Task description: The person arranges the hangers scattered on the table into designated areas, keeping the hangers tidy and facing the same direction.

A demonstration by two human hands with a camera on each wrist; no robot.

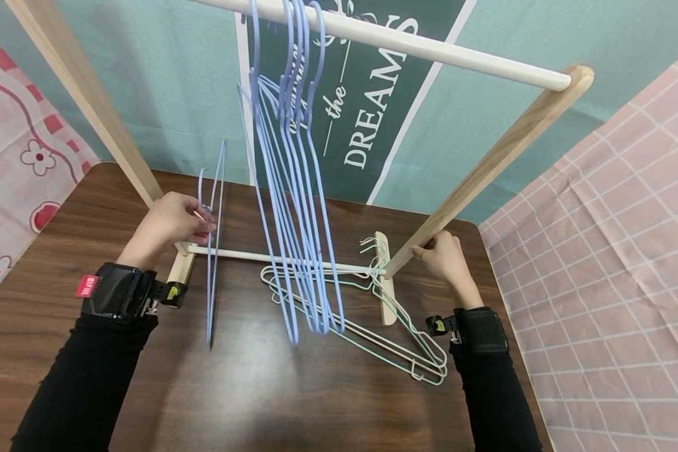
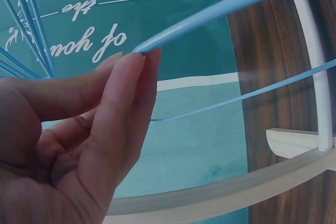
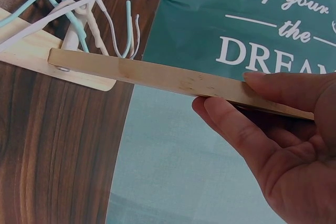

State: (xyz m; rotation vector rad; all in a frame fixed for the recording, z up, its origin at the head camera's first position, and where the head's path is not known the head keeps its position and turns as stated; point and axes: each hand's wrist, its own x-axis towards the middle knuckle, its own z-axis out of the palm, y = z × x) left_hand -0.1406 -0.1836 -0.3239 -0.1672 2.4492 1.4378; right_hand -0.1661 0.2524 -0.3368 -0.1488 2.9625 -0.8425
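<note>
In the head view, my left hand point(image 1: 172, 220) pinches a blue wire clothes hanger point(image 1: 209, 301), held nearly edge-on beside the left post. The left wrist view shows thumb and fingertips closed on the blue wire point(image 2: 210, 14). Several more blue hangers point(image 1: 283, 107) hang by their hooks from the white upper rod point(image 1: 429, 47). My right hand point(image 1: 446, 254) grips the right wooden post point(image 1: 497, 154) low down. Thumb and fingers lie on opposite sides of the post point(image 3: 152, 72) in the right wrist view.
Pale green and white hangers point(image 1: 445, 364) lie on the brown wooden table point(image 1: 316, 402), their hooks near the rack's right foot point(image 1: 388, 307). A white lower rod point(image 1: 237, 254) joins the posts. Teal cloth point(image 1: 164, 94) hangs behind; pink checked cloth point(image 1: 616, 251) stands at the right.
</note>
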